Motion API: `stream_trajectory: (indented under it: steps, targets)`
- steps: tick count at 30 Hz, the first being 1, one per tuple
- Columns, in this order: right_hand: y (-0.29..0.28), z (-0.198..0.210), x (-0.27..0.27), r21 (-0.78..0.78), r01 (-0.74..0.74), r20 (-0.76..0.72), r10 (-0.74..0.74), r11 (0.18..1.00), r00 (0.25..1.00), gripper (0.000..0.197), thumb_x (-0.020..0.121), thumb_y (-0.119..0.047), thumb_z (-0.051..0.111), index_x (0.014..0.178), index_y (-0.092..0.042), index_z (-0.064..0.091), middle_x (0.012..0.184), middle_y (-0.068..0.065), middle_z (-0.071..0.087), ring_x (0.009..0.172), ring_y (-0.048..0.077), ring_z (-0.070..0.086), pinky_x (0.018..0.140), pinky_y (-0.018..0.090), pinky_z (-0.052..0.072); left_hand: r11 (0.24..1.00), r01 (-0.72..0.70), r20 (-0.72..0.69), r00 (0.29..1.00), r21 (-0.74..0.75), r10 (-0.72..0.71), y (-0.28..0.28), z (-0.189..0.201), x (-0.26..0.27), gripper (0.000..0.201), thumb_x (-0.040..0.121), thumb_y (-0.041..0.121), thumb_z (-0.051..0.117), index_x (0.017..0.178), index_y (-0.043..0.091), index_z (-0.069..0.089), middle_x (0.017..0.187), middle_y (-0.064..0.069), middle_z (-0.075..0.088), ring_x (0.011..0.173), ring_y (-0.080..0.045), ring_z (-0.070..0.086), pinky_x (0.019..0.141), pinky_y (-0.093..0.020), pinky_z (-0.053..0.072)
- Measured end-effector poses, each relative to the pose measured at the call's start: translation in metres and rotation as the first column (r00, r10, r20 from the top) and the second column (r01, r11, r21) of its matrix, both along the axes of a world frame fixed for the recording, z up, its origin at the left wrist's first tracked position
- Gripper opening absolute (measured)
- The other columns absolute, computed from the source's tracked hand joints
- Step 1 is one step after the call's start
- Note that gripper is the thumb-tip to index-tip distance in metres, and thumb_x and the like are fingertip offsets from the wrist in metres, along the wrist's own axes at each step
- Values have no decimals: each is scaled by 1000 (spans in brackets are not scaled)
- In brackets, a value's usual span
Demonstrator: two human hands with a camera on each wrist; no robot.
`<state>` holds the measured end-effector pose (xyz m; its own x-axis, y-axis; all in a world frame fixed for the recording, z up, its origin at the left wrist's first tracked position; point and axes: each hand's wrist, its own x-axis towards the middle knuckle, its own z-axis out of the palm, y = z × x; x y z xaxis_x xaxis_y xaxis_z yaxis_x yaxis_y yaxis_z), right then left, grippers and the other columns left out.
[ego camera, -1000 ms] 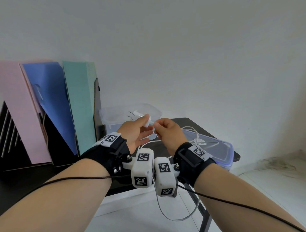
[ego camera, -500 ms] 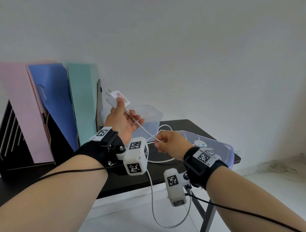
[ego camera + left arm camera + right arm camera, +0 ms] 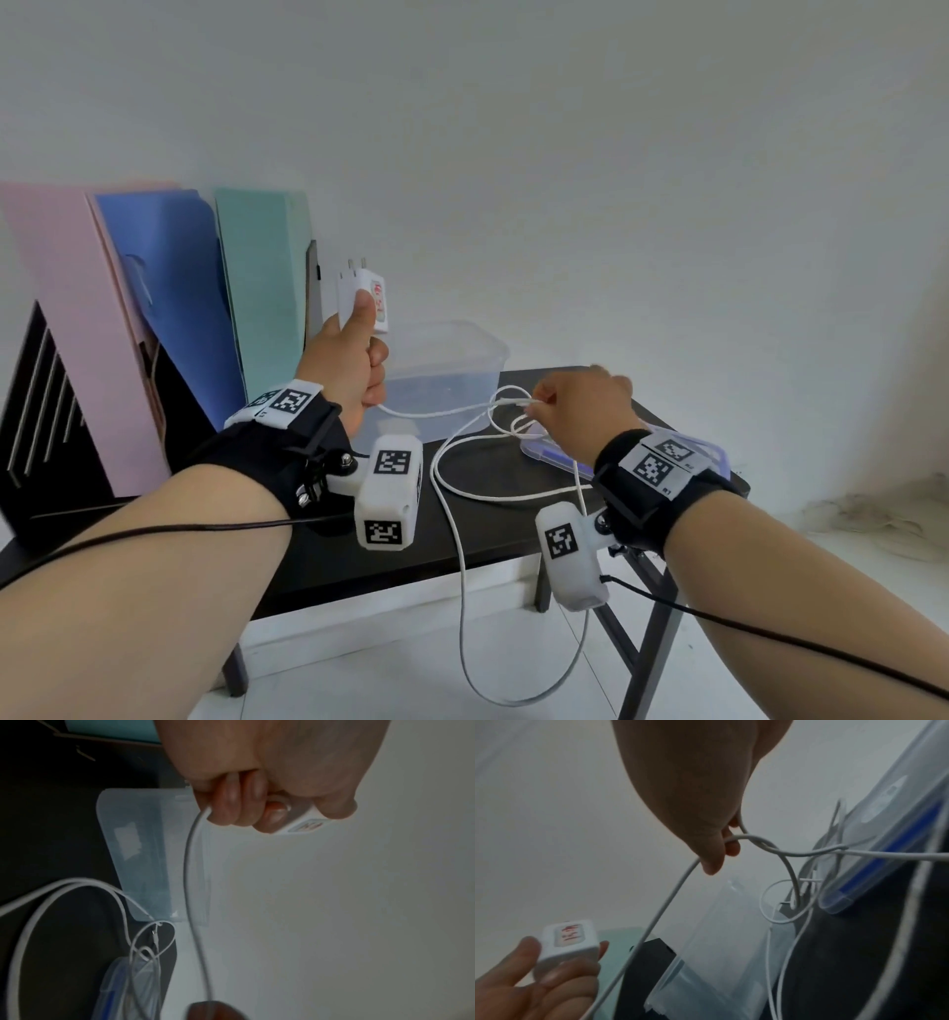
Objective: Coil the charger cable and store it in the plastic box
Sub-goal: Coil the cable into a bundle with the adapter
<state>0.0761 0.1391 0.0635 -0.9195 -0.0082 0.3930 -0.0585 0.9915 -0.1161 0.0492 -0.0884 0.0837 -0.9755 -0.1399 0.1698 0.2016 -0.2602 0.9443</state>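
My left hand (image 3: pixel 354 354) grips the white charger plug (image 3: pixel 365 302) upright, prongs up, in front of the clear plastic box (image 3: pixel 452 377); the wrist view shows fingers curled round the plug (image 3: pixel 303 823). The white cable (image 3: pixel 447 493) runs from that fist rightward to my right hand (image 3: pixel 575 411), which pinches a loop of it above the table. The right wrist view shows the cable (image 3: pixel 670 898) passing between thumb and fingers and crossing itself. More cable lies on the table and hangs in a long loop over the front edge.
The box's clear lid (image 3: pixel 560 452) with a blue seal lies flat on the black table (image 3: pixel 493 534) under my right hand. Pink, blue and green folders (image 3: pixel 169 308) stand in a black rack at the left. A white wall is behind.
My left hand has turned the plug upright and closed round it. My right hand has slid right along the cable, away from the left, and now holds a loop over the lid.
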Motion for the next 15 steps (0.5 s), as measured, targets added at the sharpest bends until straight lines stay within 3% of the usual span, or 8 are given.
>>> stream_trajectory:
  steps: [3, 7, 9, 11, 13, 15]
  targets:
    - [-7, 16, 2, 135, 3, -135, 15, 991, 991, 35, 93, -46, 43, 100, -23, 68, 97, 2, 66, 104, 26, 52, 86, 38, 36, 997, 0, 4, 1000, -82, 0, 2, -6, -2, 40, 91, 55, 46, 104, 17, 50, 58, 2, 38, 34, -6, 24, 36, -16, 20]
    - [-18, 33, 4, -98, -136, -63, 131, 986, 989, 29, 93, -36, 49, 98, -14, 68, 93, 7, 68, 90, 24, 62, 76, 32, 48, 983, 135, -27, 990, -122, -140, 6, -11, 2, 24, 89, 38, 59, 87, 20, 44, 64, 2, 35, 35, -3, 23, 33, -15, 21]
    - [-26, 40, 3, -132, -166, -84, 156, 977, 984, 28, 93, -35, 51, 97, -14, 69, 91, 6, 70, 87, 22, 62, 73, 29, 46, 968, 208, -37, 976, -143, -215, 11, -14, 7, 40, 72, 47, 69, 89, 20, 44, 66, 2, 36, 38, -3, 24, 34, -16, 22]
    - [-35, 45, 4, -136, -189, -106, 176, 972, 979, 28, 93, -35, 51, 97, -14, 69, 90, 5, 70, 87, 22, 61, 71, 28, 44, 952, 257, -17, 965, -166, -263, 18, -18, 10, 69, 54, 56, 79, 102, 18, 46, 70, 1, 38, 42, -5, 27, 36, -18, 25]
    - [-46, 49, 3, -143, -207, -121, 190, 968, 974, 29, 93, -35, 51, 94, -12, 68, 89, 5, 70, 87, 22, 62, 72, 29, 46, 931, 290, 11, 955, -221, -295, 24, -23, 11, 94, 46, 54, 85, 122, 18, 43, 75, 1, 42, 46, -7, 31, 39, -20, 28]
    - [-55, 53, 0, -160, -205, -121, 187, 966, 975, 28, 92, -36, 51, 85, -12, 65, 85, 3, 68, 82, 21, 60, 70, 28, 45, 899, 318, 34, 946, -302, -323, 27, -27, 9, 99, 46, 47, 83, 131, 24, 38, 79, 1, 45, 49, -8, 37, 42, -22, 32]
